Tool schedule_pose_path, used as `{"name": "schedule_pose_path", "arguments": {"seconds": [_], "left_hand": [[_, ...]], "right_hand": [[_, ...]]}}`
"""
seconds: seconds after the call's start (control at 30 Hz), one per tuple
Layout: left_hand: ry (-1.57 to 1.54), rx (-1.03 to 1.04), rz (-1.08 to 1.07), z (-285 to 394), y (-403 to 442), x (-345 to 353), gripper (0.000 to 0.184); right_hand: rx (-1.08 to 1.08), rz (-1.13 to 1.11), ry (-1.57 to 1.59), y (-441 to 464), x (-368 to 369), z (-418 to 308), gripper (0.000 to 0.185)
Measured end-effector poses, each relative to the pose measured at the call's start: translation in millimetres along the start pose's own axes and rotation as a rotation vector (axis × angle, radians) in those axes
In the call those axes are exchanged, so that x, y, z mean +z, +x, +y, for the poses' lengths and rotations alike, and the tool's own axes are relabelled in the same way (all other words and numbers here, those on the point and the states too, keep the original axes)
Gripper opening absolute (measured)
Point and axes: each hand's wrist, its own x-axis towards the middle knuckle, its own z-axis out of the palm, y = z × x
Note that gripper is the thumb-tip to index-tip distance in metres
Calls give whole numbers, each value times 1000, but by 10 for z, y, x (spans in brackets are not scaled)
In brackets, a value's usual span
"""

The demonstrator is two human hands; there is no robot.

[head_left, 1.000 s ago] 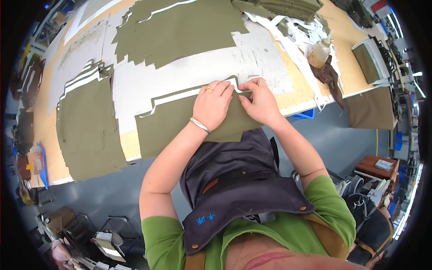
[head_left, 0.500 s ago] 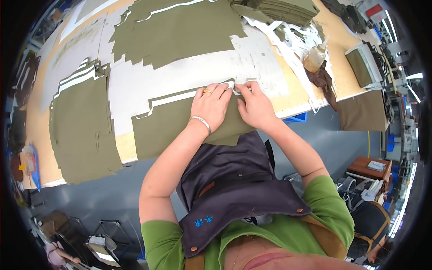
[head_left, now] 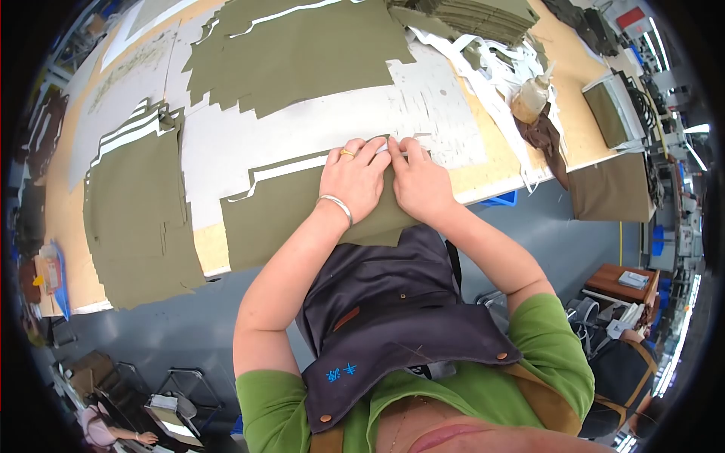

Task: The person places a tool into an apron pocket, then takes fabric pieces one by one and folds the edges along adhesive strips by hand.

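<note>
An olive fabric panel (head_left: 279, 215) lies at the near table edge, a white strip (head_left: 291, 166) running along its stepped far edge. My left hand (head_left: 353, 181) rests flat on the panel, fingers stretched over the strip and close together. Right beside it, my right hand (head_left: 421, 185) has its fingers bent down and pressed together at the strip's right end. A bit of white shows between those fingertips; the thumb is mostly hidden. The two hands nearly touch at the index fingers.
Stacked olive panels lie at left (head_left: 136, 211) and farther back (head_left: 302, 57). Behind to the right are a heap of white strips (head_left: 483, 68), a glue bottle (head_left: 531, 98) and a dark brown cloth (head_left: 540, 136). A brown panel (head_left: 608, 189) hangs beyond the table's right end.
My right hand has shifted left, closer to my left hand, and its fingers have drawn together over the strip. My left hand stays in place.
</note>
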Motion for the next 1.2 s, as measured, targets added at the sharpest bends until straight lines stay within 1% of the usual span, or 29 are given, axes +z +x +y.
{"name": "schedule_pose_path", "arguments": {"seconds": [0.1,0.2,0.3,0.4,0.5,0.6,0.8,1.1,1.2], "left_hand": [[-18,12,21,-24,-8,29,32],[-48,-19,5,-30,-29,33,32],[-39,-20,9,-30,-23,66,32],[-58,-60,-44,-8,-14,7,32],[-72,-51,-32,-19,-21,26,32],[-41,-28,-32,-19,-18,23,31],[-52,-30,-31,-25,-11,16,32],[-36,-5,-2,-29,-14,36,32],[-30,6,-7,-31,-5,6,33]], "right_hand": [[-18,-43,69,30,-64,87,52],[-58,4,133,-54,-102,121,51],[-78,-3,133,52,-131,148,48],[84,29,229,92,-139,92,44],[98,32,197,58,-50,61,43],[34,59,55,43,33,22,43],[76,-2,106,78,-44,26,47],[-23,28,9,91,19,46,52],[-68,-25,-12,129,-40,69,48]]}}
